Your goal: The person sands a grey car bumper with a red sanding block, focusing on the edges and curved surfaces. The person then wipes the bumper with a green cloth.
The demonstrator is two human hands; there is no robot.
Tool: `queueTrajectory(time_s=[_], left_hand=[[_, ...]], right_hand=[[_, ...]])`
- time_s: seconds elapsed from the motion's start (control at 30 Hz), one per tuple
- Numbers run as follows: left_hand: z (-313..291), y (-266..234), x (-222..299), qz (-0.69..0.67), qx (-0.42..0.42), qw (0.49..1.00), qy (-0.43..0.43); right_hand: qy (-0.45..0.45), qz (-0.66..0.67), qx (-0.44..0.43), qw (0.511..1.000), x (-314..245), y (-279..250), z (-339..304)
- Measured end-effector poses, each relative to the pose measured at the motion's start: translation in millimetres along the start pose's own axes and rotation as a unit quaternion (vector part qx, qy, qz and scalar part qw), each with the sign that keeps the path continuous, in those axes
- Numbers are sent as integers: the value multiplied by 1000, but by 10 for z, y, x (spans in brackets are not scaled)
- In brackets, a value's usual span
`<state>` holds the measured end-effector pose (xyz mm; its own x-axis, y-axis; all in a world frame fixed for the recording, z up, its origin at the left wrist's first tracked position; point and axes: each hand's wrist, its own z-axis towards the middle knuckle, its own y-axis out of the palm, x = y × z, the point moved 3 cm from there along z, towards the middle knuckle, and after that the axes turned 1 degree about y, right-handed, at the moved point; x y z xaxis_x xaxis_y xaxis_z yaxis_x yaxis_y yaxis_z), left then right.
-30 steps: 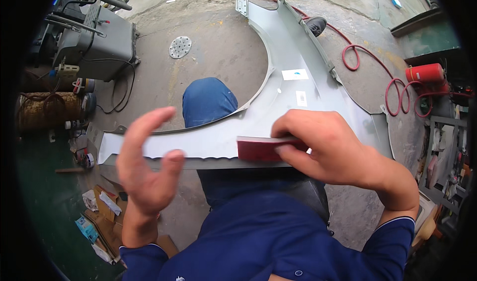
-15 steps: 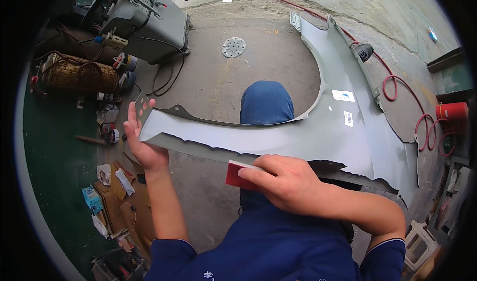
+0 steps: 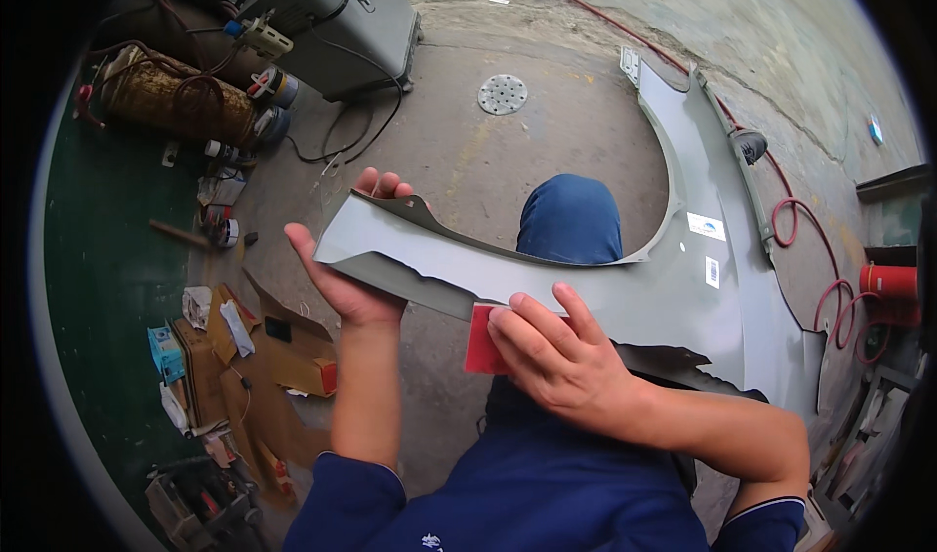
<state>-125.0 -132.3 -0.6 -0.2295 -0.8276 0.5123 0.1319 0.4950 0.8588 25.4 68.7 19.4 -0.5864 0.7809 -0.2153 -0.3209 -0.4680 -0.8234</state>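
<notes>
A grey car fender (image 3: 625, 293) with a round wheel-arch cutout lies across in front of me, over my blue-clad knee. My left hand (image 3: 356, 279) supports its narrow left end from below; the fingertips show past the upper edge and the thumb stands apart at the end. In my right hand (image 3: 571, 362) is a flat red sanding pad (image 3: 486, 342), pinched under the fingers, with one or two fingers raised. The pad is at the fender's lower folded edge; whether it presses on it is hard to tell. Two white labels (image 3: 706, 226) are on the fender's right part.
A grey wheeled machine (image 3: 366, 49) stands far left, near a rusty cylinder (image 3: 176, 98) and cables. Cardboard (image 3: 254, 406) and clutter lie at left. A red hose (image 3: 781, 176) runs along the right beside a red container (image 3: 888, 286). A dark shoe (image 3: 750, 146) shows beyond the fender.
My left hand has moved from spread beside the fender's end to beneath it, fingers behind. The red pad has turned and come up to the lower edge. The whole view has shifted.
</notes>
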Motion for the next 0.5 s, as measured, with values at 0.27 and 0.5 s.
queueTrajectory(time_s=[0.27,0.5], left_hand=[[272,-82,-190,-102,-66,992,-21],[231,-56,-199,-116,-12,993,-10]], right_hand=[[-55,94,19,994,27,101,-51],[-75,100,23,992,39,96,0]])
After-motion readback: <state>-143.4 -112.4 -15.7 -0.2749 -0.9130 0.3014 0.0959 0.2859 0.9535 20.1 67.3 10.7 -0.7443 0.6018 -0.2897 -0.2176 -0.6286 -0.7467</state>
